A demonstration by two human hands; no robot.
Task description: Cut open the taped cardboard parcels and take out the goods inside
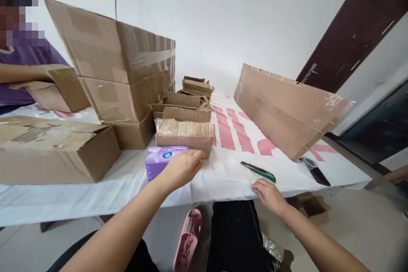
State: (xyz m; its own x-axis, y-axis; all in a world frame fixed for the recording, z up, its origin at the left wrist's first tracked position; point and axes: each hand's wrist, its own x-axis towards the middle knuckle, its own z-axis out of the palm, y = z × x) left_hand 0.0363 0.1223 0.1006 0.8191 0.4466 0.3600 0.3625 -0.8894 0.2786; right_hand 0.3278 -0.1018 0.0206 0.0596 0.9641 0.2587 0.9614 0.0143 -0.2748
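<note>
My left hand [184, 166] lies with bent fingers over the right end of a purple tissue pack [156, 161] and is closed on it; my fingertips are partly hidden. Directly behind the pack stands a small taped cardboard box [185, 136]. At the table's front edge rests my right hand [269, 195], its fingers bent and held together. Whatever it grips, if anything, is hidden. Just beyond those fingers, apart from them, a green utility knife [259, 172] lies on the white tablecloth [219, 178].
Small cardboard boxes [186, 114] line up behind. Large stacked cartons [137, 63] and a long carton [41, 153] occupy the left. Another carton [280, 112] stands at right, near a tape roll [309, 162]. A person [35, 61] in purple handles a box [63, 91].
</note>
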